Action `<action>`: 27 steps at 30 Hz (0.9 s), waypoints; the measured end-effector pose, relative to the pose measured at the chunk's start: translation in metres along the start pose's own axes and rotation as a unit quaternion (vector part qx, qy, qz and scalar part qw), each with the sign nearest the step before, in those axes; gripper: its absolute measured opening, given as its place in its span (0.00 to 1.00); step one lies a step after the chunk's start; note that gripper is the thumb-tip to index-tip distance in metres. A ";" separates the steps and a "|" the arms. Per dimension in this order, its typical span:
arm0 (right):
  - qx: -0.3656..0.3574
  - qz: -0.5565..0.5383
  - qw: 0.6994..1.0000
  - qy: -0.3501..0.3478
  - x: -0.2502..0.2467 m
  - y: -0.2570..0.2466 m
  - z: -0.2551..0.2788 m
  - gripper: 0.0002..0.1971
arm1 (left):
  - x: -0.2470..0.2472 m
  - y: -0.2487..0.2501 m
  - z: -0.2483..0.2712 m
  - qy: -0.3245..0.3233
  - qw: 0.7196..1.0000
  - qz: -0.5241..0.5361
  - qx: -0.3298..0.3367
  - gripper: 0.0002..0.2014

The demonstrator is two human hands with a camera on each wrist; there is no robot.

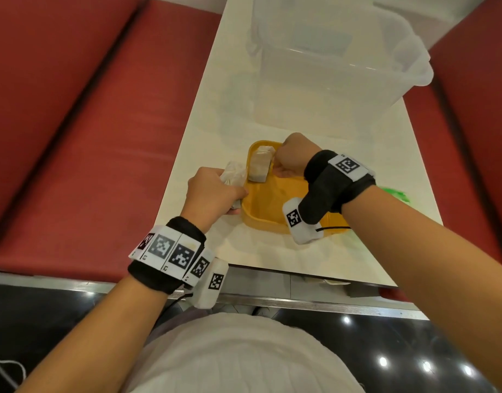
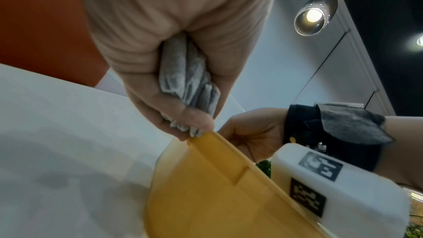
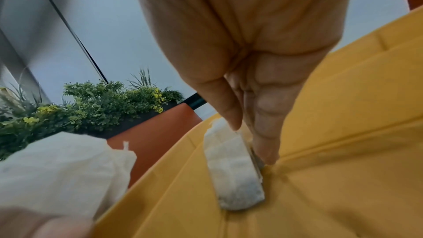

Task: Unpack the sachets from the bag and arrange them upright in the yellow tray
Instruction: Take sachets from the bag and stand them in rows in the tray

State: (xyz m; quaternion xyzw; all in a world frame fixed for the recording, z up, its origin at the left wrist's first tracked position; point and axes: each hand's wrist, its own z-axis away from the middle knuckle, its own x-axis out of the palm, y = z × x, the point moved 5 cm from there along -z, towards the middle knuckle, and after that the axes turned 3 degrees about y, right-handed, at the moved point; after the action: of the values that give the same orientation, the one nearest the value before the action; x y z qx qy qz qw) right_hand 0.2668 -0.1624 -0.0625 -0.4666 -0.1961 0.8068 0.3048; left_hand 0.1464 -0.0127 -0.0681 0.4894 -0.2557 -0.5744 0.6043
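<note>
1. Our left hand [image 1: 213, 191] is closed tight around a crumpled white fabric bag [image 1: 235, 173], gripping it just outside the left rim of the shallow yellow plastic tray [image 1: 265, 207], with the bag bunched in the fist and touching the tray's edge
2. Our right hand [image 1: 291, 156] reaches down into the far part of the tray, fingers [image 3: 266, 133] and thumb curled and pinching the top edge of a small white paper sachet [image 1: 260, 168]
3. That sachet stands on its edge on the tray floor, close to the tray's far left corner; in the right wrist view its lower end rests on the yellow floor while the fingertips hold its upper end
4. We see only this one sachet clearly; whether others sit behind it we cannot tell
5. Our tray rests on the pale tabletop [image 1: 272, 251], near its front edge
6. Beyond the tray stands a large clear plastic tub [image 1: 337, 55], well apart from both hands
7. Red cushioned benches [image 1: 74, 123] run along both sides of the table
</note>
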 end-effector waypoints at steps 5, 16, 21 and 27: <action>0.029 -0.073 0.996 -0.033 0.006 -0.003 0.005 0.06 | 0.001 -0.003 0.000 0.002 1.000 0.023 -0.020 0.06; -0.139 -0.068 0.988 -0.003 -0.058 -0.029 0.060 0.11 | -0.016 0.039 0.000 -0.163 0.899 0.382 -0.140 0.16; -0.248 -0.129 0.959 0.039 -0.073 -0.045 0.094 0.08 | 0.009 0.062 0.007 -0.254 0.907 0.318 -0.106 0.21; -0.259 -0.106 0.957 0.071 -0.064 -0.021 0.100 0.13 | 0.032 0.072 0.017 -0.248 0.944 0.218 -0.030 0.10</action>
State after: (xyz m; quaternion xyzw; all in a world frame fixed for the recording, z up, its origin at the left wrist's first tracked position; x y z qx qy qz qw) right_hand 0.2104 -0.1937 0.0393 -0.5622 -0.4247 0.6560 0.2706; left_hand 0.1707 -0.0583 -0.0062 0.2454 -0.4804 -0.5396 0.6464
